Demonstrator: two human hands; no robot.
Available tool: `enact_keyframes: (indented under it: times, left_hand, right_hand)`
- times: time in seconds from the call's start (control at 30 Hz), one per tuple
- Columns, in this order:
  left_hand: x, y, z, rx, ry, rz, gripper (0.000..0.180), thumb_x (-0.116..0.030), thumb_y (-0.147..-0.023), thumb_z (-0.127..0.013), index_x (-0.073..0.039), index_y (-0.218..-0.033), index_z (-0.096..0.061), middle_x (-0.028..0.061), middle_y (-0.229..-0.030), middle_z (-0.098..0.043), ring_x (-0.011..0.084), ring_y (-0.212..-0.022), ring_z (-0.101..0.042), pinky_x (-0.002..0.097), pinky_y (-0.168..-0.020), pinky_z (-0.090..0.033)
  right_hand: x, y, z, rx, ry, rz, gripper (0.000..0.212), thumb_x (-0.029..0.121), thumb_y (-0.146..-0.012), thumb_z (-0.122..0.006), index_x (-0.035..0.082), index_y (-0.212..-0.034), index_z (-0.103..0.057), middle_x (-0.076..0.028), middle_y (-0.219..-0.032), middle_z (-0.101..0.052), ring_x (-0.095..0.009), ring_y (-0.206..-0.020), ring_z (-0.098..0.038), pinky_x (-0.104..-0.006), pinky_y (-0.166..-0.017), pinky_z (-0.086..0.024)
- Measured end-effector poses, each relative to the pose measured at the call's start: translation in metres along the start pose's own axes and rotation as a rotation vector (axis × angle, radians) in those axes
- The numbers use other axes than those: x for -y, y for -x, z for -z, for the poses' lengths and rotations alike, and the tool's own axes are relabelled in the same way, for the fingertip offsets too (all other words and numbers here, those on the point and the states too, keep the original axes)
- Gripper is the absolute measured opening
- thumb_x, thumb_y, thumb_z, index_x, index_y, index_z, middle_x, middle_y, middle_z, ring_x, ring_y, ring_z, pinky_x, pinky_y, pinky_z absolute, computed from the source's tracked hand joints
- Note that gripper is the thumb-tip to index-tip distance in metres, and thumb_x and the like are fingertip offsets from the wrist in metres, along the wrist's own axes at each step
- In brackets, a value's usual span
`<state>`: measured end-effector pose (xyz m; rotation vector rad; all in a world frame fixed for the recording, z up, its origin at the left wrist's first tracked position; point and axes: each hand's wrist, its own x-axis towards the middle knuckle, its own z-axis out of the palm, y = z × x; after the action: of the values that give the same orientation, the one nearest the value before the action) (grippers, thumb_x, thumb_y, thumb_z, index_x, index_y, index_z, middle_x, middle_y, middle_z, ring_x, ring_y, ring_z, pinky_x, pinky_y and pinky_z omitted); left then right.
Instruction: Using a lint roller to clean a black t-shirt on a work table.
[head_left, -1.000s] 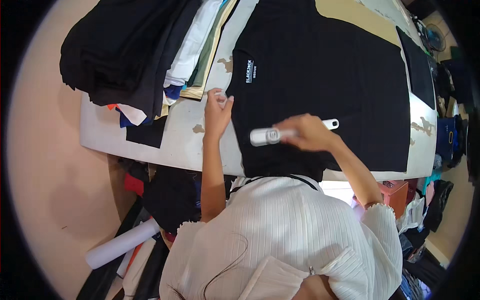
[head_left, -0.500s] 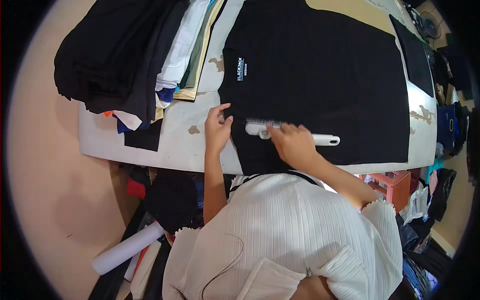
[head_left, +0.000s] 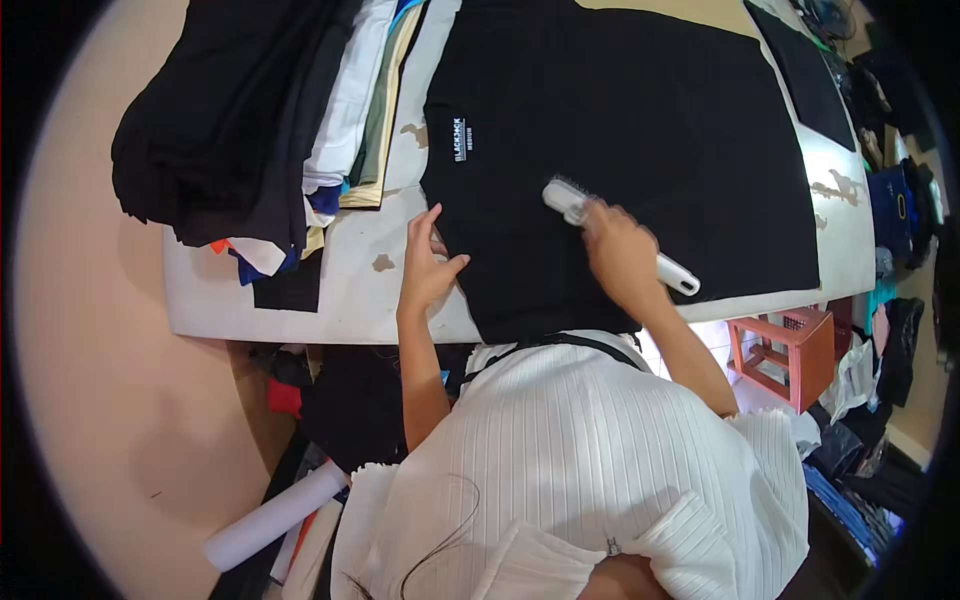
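Observation:
A black T-shirt lies flat on the white table, with a small white printed label near its left edge. My right hand is wrapped round the handle of a white brush, whose head is at the upper left and whose holed handle end is at the lower right. The brush is over the middle of the shirt; whether its bristles touch the cloth I cannot tell. My left hand rests by the shirt's left edge, fingers and thumb apart, with the fingertips at the cloth.
Folded black garments are heaped at the far left beside white, green and cream cloth. The white tabletop has worn brown patches. Another black piece lies at the far right. A reddish stool stands below the right edge.
My right hand and the brush have moved rightward, and the brush head has swung up and away from me. The left hand's fingers have spread a little at the shirt's edge.

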<state>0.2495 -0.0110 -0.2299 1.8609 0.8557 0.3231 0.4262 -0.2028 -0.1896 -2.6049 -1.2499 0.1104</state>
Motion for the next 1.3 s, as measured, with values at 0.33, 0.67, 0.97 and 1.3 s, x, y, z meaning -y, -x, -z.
enact_keyframes:
  times: [0.33, 0.67, 0.97, 1.3]
  left_hand:
    - [-0.018, -0.002, -0.013, -0.185, -0.246, -0.137, 0.067, 0.0, -0.068, -0.066, -0.004, -0.129, -0.038, 0.0147, -0.126, -0.029, 0.0305, -0.108, -0.044, 0.0347, -0.091, -0.041]
    - [-0.008, -0.032, -0.073, -0.097, -0.739, -0.231, 0.052, -0.038, -0.092, -0.038, -0.016, -0.139, -0.033, 0.0119, -0.148, -0.017, 0.0342, -0.137, -0.012, 0.0554, -0.107, -0.004]
    - [-0.002, -0.032, -0.073, -0.138, -0.788, -0.214, 0.052, -0.04, -0.092, -0.037, -0.019, -0.139, -0.032, 0.01, -0.148, -0.018, 0.0321, -0.137, -0.011, 0.0553, -0.107, -0.002]
    - [-0.046, -0.013, -0.099, 0.011, -0.701, -0.114, 0.058, -0.045, -0.088, -0.044, -0.022, -0.14, -0.031, 0.0184, -0.149, -0.006, 0.052, -0.131, 0.006, 0.0678, -0.098, 0.002]
  right_hand:
    - [-0.024, 0.021, 0.033, 0.148, -0.856, -0.235, 0.038, 0.017, -0.08, -0.064, 0.003, -0.113, -0.053, -0.015, -0.082, -0.063, -0.023, -0.069, -0.063, -0.0339, -0.066, -0.05]
    - [0.004, 0.021, -0.007, 0.653, -1.614, -0.421, 0.05, 0.013, -0.084, -0.059, 0.013, -0.132, -0.043, -0.003, -0.059, -0.054, -0.011, -0.046, -0.055, -0.0236, -0.044, -0.05]
    - [-0.148, 0.106, 0.016, -0.275, -1.346, -0.838, 0.046, 0.01, -0.082, -0.06, 0.013, -0.127, -0.049, -0.002, -0.071, -0.056, -0.004, -0.044, -0.046, -0.0188, -0.039, -0.042]
    - [-0.091, 0.091, 0.02, -0.16, -0.919, -0.212, 0.046, 0.008, -0.078, -0.065, 0.01, -0.122, -0.053, -0.006, -0.082, -0.062, -0.008, -0.053, -0.055, -0.0204, -0.043, -0.047]
